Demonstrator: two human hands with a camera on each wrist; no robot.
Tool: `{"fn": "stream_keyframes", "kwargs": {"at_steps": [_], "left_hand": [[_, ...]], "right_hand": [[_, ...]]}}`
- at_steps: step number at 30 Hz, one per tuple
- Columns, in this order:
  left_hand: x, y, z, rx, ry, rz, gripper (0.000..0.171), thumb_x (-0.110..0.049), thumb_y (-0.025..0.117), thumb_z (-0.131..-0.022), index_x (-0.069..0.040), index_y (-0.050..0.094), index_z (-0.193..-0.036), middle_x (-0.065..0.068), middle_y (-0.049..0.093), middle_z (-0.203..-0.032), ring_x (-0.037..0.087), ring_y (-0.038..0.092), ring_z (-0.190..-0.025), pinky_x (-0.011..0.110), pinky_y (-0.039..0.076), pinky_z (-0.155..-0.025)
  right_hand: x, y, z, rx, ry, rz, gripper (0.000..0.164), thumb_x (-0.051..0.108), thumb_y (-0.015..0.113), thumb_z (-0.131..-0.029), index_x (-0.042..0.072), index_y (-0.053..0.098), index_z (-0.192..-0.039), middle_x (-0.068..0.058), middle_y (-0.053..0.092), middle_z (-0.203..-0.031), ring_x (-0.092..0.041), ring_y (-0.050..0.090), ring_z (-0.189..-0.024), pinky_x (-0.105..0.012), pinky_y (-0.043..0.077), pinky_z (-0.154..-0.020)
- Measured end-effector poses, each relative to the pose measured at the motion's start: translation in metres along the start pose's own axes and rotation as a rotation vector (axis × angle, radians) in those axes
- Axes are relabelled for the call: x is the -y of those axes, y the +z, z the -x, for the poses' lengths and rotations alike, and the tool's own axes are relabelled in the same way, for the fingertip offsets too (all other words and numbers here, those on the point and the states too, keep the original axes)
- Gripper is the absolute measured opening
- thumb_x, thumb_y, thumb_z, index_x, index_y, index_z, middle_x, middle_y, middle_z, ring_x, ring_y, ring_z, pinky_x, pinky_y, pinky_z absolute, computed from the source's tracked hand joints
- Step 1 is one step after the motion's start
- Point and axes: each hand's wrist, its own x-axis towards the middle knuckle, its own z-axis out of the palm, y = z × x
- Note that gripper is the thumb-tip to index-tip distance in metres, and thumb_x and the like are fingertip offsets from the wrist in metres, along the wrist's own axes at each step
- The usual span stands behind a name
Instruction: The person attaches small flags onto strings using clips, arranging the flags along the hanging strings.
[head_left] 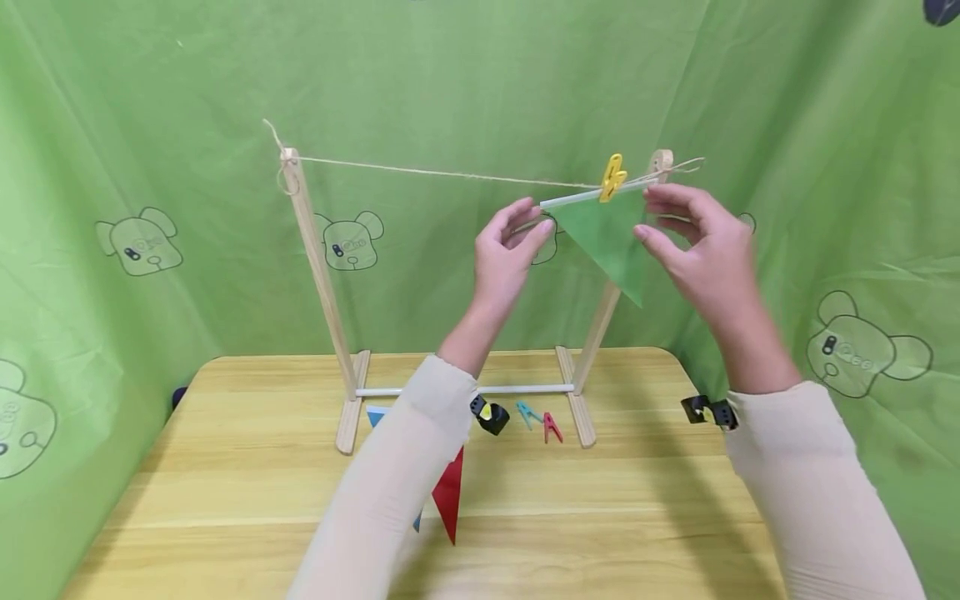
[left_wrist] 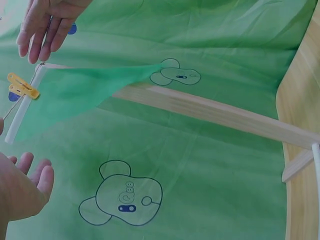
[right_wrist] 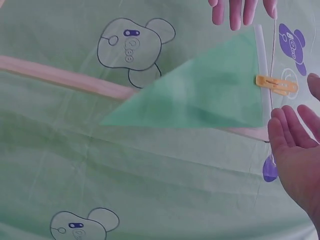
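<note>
A green triangular pennant (head_left: 603,237) with a white strip along its top hangs from a string (head_left: 450,173). A yellow clothespin (head_left: 612,179) clips that strip to the string, near its right end. My left hand (head_left: 506,250) is beside the strip's left end, its fingers loosely bent with nothing in them. In the left wrist view, a gap shows between the left hand (left_wrist: 27,185) and the pennant. My right hand (head_left: 708,250) is at the strip's right end, fingertips close to the corner. The right wrist view shows these right-hand fingers (right_wrist: 282,127) relaxed and apart from the cloth.
Two wooden posts (head_left: 318,267) on feet carry the string, joined low down by a white rod (head_left: 525,389). On the table (head_left: 600,500) lie a teal clothespin (head_left: 528,414) and a red clothespin (head_left: 552,427). A red pennant (head_left: 450,498) and blue cloth (head_left: 377,414) are partly behind my left sleeve.
</note>
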Motion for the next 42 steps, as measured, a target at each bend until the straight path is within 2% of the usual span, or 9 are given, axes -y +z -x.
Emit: {"fn": "stream_keyframes", "kwargs": {"at_steps": [3, 7, 16, 22, 29, 35, 42], "left_hand": [[-0.001, -0.007, 0.006, 0.018, 0.009, -0.041, 0.052, -0.012, 0.075, -0.094, -0.005, 0.057, -0.142, 0.011, 0.066, -0.137, 0.023, 0.065, -0.125, 0.021, 0.053, -0.103], [0.003, -0.016, 0.013, 0.038, 0.025, -0.086, 0.056, -0.015, 0.076, -0.094, -0.007, 0.056, -0.145, 0.009, 0.064, -0.140, 0.017, 0.064, -0.125, 0.027, 0.050, -0.109], [0.011, -0.043, 0.030, 0.071, 0.036, -0.186, 0.060, -0.020, 0.076, -0.095, -0.009, 0.052, -0.149, 0.010, 0.060, -0.147, 0.023, 0.057, -0.136, 0.043, 0.045, -0.117], [0.011, -0.059, 0.042, 0.094, 0.073, -0.275, 0.061, -0.025, 0.075, -0.095, -0.010, 0.051, -0.149, 0.011, 0.058, -0.148, 0.023, 0.056, -0.136, 0.038, 0.045, -0.116], [0.011, -0.077, 0.059, 0.117, 0.088, -0.351, 0.062, -0.026, 0.074, -0.096, -0.012, 0.050, -0.151, 0.009, 0.056, -0.151, 0.023, 0.053, -0.140, 0.034, 0.044, -0.117], [0.014, -0.092, 0.076, 0.139, 0.055, -0.397, 0.062, -0.031, 0.074, -0.096, -0.017, 0.049, -0.152, 0.002, 0.055, -0.153, 0.015, 0.051, -0.141, 0.035, 0.042, -0.119], [0.023, -0.112, 0.098, 0.152, 0.005, -0.435, 0.063, -0.034, 0.075, -0.096, -0.022, 0.050, -0.152, -0.005, 0.054, -0.154, 0.012, 0.049, -0.143, 0.040, 0.042, -0.119]], "right_hand": [[-0.001, 0.003, 0.008, 0.010, -0.001, -0.016, 0.049, 0.001, 0.077, -0.091, 0.002, 0.062, -0.137, -0.016, 0.065, -0.138, -0.006, 0.063, -0.121, -0.020, 0.050, -0.106], [-0.004, 0.008, 0.018, 0.017, -0.009, -0.042, 0.053, -0.001, 0.076, -0.091, 0.004, 0.059, -0.140, -0.017, 0.062, -0.141, -0.010, 0.061, -0.126, -0.021, 0.048, -0.109], [-0.012, 0.023, 0.039, 0.029, 0.029, -0.076, 0.058, 0.001, 0.076, -0.091, 0.008, 0.055, -0.145, -0.014, 0.059, -0.144, -0.016, 0.057, -0.131, -0.023, 0.046, -0.112], [-0.018, 0.033, 0.052, 0.037, 0.028, -0.072, 0.063, -0.001, 0.076, -0.090, 0.010, 0.052, -0.148, -0.011, 0.056, -0.148, -0.023, 0.056, -0.134, -0.026, 0.046, -0.114], [-0.025, 0.046, 0.071, 0.073, 0.068, -0.043, 0.065, 0.006, 0.076, -0.092, 0.015, 0.049, -0.151, -0.006, 0.054, -0.151, -0.027, 0.055, -0.135, -0.028, 0.045, -0.115], [-0.034, 0.057, 0.093, 0.068, 0.076, -0.006, 0.067, 0.008, 0.077, -0.092, 0.014, 0.048, -0.152, -0.008, 0.054, -0.151, -0.030, 0.055, -0.134, -0.037, 0.047, -0.114], [-0.050, 0.067, 0.119, 0.068, 0.147, 0.001, 0.066, 0.013, 0.076, -0.095, 0.013, 0.045, -0.153, -0.012, 0.053, -0.150, -0.033, 0.055, -0.133, -0.047, 0.046, -0.113]]}}
